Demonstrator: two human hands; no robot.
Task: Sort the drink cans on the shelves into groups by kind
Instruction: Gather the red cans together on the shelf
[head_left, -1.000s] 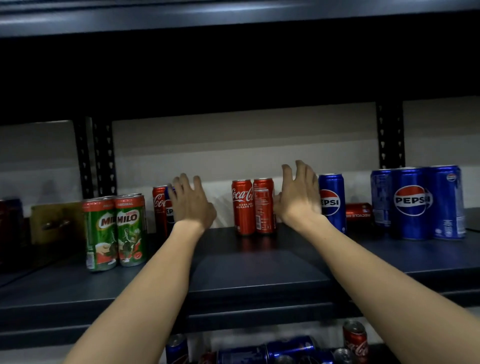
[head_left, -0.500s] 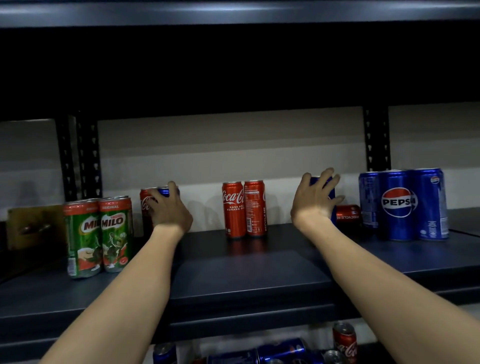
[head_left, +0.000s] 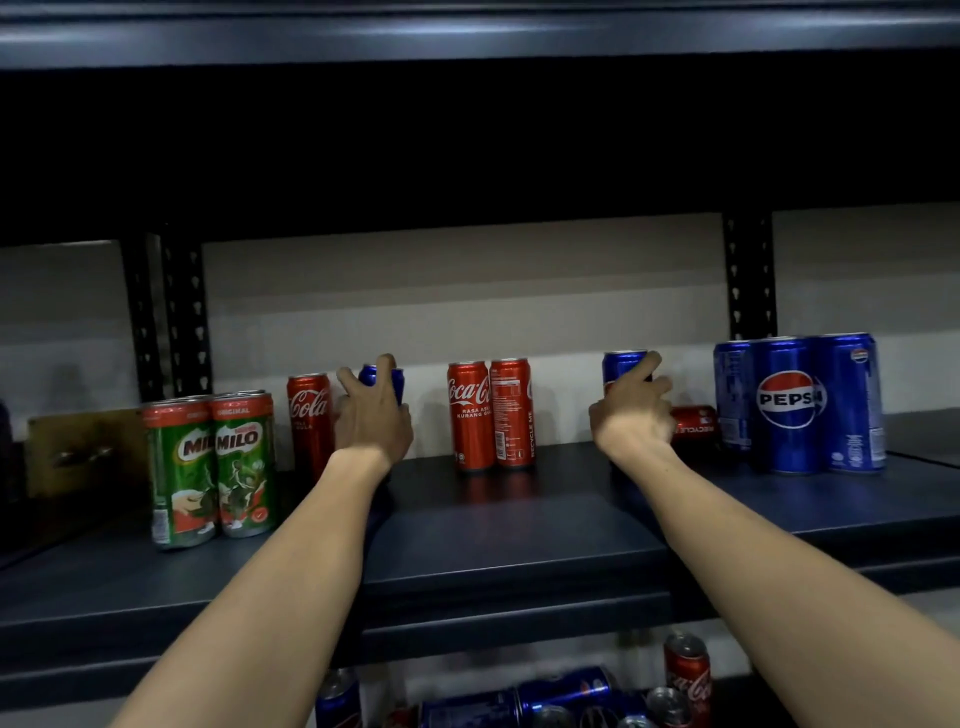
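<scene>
Left hand (head_left: 373, 422) is gripping a blue can (head_left: 385, 378) beside a Coke can (head_left: 308, 415); right hand (head_left: 631, 415) is gripping another blue can (head_left: 621, 364) left of the Pepsi group (head_left: 795, 402); both are standing on the shelf (head_left: 519, 525).

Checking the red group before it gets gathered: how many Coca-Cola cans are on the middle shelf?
4. One Coca-Cola can stands beside the left hand, two more stand mid-shelf, and one lies toppled behind the right hand. Others may be hidden.
</scene>
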